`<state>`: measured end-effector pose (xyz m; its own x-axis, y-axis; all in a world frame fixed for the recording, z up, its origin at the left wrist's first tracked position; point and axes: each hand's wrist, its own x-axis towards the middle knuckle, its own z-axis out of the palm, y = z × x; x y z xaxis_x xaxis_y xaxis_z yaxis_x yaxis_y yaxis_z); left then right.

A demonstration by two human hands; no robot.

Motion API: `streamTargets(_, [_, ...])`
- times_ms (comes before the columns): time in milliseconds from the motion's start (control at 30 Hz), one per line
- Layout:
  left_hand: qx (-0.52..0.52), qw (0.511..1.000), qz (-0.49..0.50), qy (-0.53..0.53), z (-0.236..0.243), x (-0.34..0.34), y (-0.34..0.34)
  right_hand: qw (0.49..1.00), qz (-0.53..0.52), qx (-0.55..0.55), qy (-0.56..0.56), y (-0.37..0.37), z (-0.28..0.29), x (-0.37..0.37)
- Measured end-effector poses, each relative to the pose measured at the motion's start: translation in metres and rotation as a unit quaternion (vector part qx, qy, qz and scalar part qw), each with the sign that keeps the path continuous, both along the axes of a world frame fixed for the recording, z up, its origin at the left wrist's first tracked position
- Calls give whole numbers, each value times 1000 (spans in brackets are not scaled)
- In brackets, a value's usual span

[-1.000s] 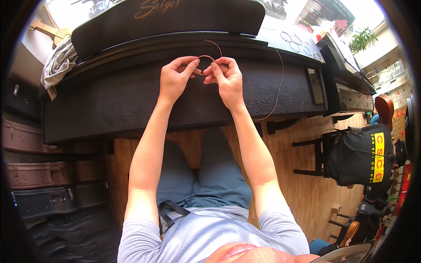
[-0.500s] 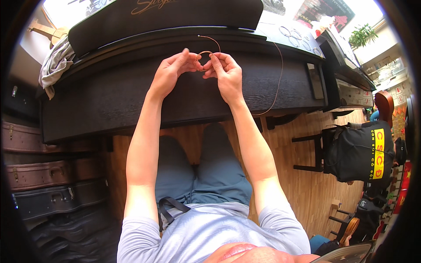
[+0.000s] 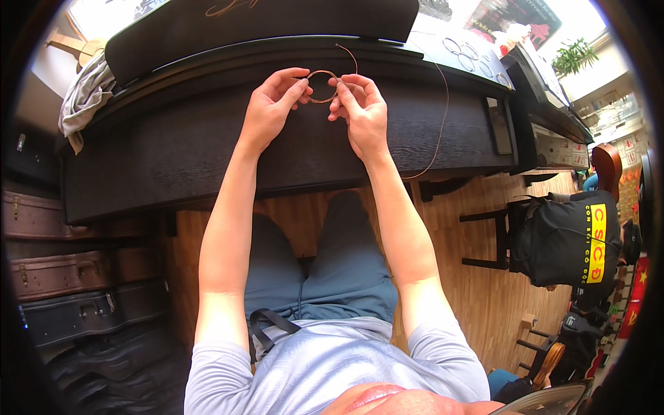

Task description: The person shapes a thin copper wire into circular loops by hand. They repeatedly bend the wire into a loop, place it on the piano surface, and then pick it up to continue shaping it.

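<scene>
Both my hands hold a copper-coloured guitar string wound into a small ring [image 3: 319, 102], above the black wood-grained lid of a piano [image 3: 173, 155]. My left hand [image 3: 272, 111] pinches the ring's left side between thumb and fingers. On the opposite side, my right hand [image 3: 366, 124] grips it with thumb and forefinger. A short free end of the string rises behind the right fingers. Its long uncoiled tail [image 3: 446, 104] arcs out to the right and down past the lid's front edge.
Several loose string coils [image 3: 453, 46] lie on a white surface at the upper right. A dark flat rectangular object [image 3: 498, 124] rests at the lid's right end. Grey cloth [image 3: 86, 104] hangs at the left, above stacked instrument cases [image 3: 62, 273]. A black bag [image 3: 560, 238] sits on a chair at right.
The ring has turned to face me and now shows as a full round. My hands are slightly farther apart, and the string's free end has shifted right and upward.
</scene>
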<state>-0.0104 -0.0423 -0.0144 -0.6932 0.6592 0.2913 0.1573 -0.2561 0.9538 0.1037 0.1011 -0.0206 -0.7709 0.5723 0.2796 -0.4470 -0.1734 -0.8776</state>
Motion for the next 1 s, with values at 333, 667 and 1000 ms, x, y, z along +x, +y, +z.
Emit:
streamTargets(333, [16, 999, 10, -31, -4, 1, 3, 993, 29, -96, 59, 4, 0, 3])
streamTargets(667, [22, 992, 122, -22, 2, 8, 5, 995, -26, 92, -13, -4, -4, 3])
streamTargets(1000, [28, 993, 108, 29, -9, 5, 10, 975, -62, 197, -78, -12, -3, 3])
